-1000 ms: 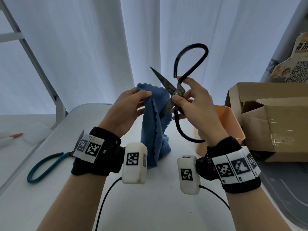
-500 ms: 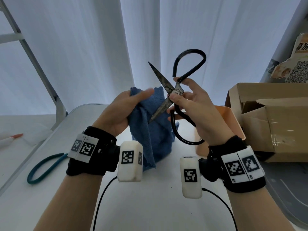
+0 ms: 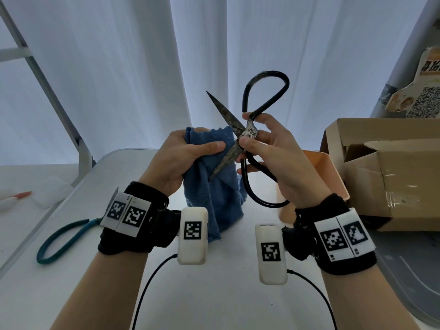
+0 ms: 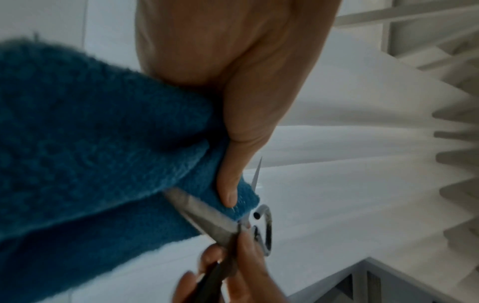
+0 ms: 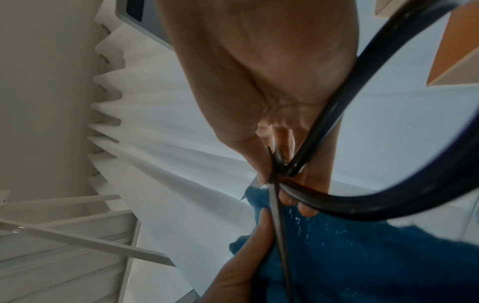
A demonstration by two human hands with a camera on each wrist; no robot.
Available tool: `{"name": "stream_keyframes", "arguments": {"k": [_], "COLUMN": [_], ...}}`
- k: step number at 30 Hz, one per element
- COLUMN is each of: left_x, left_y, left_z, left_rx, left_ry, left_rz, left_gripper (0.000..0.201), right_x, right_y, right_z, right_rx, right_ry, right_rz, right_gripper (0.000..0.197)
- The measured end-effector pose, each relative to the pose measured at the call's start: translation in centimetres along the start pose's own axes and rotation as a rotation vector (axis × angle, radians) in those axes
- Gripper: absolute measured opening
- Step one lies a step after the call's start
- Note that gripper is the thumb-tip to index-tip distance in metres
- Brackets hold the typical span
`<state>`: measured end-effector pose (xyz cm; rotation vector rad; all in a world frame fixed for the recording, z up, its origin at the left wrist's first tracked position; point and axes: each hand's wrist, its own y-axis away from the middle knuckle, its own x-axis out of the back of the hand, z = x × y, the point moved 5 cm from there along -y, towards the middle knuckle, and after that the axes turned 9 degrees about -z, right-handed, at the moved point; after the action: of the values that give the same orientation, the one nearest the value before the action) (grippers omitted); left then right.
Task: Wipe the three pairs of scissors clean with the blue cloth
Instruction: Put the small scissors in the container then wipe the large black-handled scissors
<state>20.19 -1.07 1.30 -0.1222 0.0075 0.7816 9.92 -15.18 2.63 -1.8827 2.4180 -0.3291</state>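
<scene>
Head view shows me my right hand [image 3: 273, 160] pinching the black-handled, rusty-bladed iron scissors [image 3: 247, 139] at the pivot above the white bench [image 3: 214, 294], blades spread, while my left hand [image 3: 183, 158] grips the fluffy blue cloth [image 3: 214, 194] around the lower blade.

Blue cloth [image 3: 214, 194]; black-handled scissors [image 3: 247, 134] with dull grey blades; teal-handled scissors [image 3: 62, 241]; white bench [image 3: 214, 294]; brown cardboard box [image 3: 390, 179]; orange bin [image 3: 328, 172].
</scene>
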Motion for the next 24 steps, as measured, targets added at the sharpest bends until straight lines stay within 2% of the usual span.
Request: {"name": "stream_keyframes", "arguments": {"k": [4,7,14,17,20,22,24], "left_x": [0.8,0.9,-0.1,0.2,0.2,0.0,-0.8], "left_y": [-0.3,-0.3,-0.1,0.0,0.5,0.6,0.8], "left_z": [-0.6,-0.9,-1.1,-1.1,-0.5,-0.4,-0.5], "left_rx": [0.030,0.076,0.199,0.257,0.270,0.260,0.258], "left_ry": [-0.042,-0.049,0.126,0.312,0.495,0.457,0.365], "left_rz": [0.150,0.204,0.039,0.023,-0.042,-0.058,-0.089], "left_gripper": [0.032,0.036,0.030,0.035,0.022,0.014,0.020], "right_x": [-0.2,-0.6,-0.7,0.0,0.8,1.0,0.8], "right_y": [0.1,0.1,-0.4,-0.5,-0.3,-0.2,-0.2], "right_z": [-0.6,-0.7,0.4,0.3,-0.1,-0.2,-0.3], "right_rx": [0.033,0.050,0.014,0.018,0.030,0.031,0.034], "right_ry": [0.086,0.164,0.257,0.281,0.260,0.223,0.213], "right_rz": [-0.028,-0.050,-0.042,-0.001,0.009,-0.005,-0.020], "right_gripper": [0.038,0.039,0.040,0.040,0.040,0.040,0.040]}}
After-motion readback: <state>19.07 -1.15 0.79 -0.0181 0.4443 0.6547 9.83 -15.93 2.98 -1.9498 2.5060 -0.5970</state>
